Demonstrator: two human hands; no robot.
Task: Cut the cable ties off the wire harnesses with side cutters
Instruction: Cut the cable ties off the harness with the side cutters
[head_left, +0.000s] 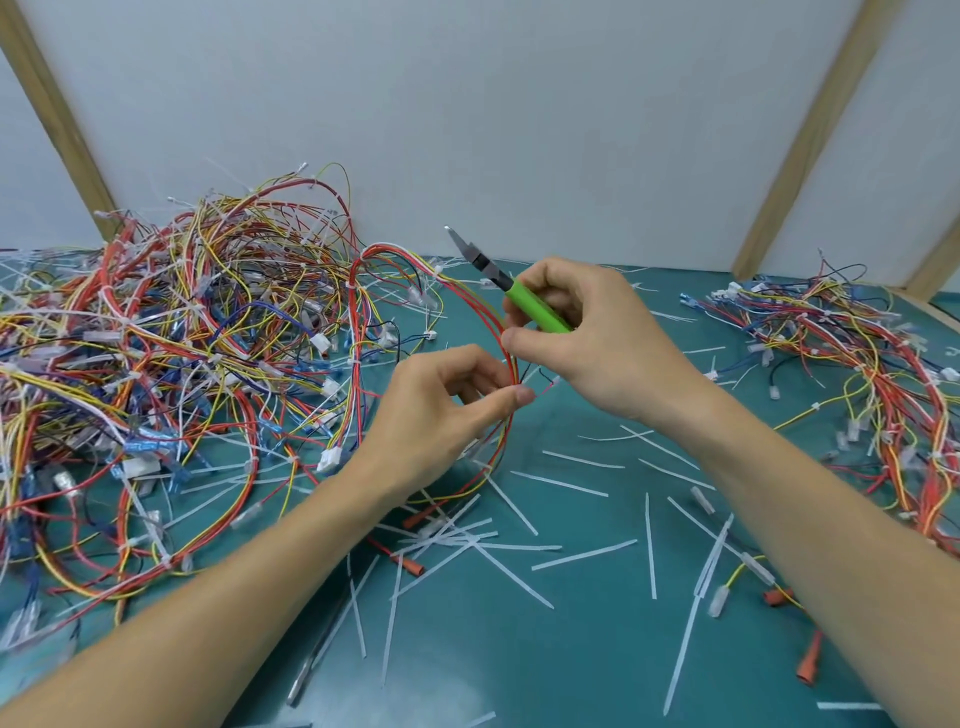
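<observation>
A wire harness (358, 312) of red, yellow and green wires loops up from the green mat (597, 649) at the middle. My left hand (441, 405) pinches its wires between thumb and fingers. Just above it, my right hand (587, 338) grips the green-handled side cutters (530, 304), whose metal jaws point up and to the left, away from the wires. The thumb and forefinger of that hand also touch the same harness. White cable ties (352, 287) still wrap the loop at its left side.
A big tangled pile of harnesses (156, 338) covers the left of the mat. A smaller pile (857, 374) lies at the right. Several cut white tie strips (519, 540) litter the middle and front. White wall panels with wooden posts (800, 140) close off the back.
</observation>
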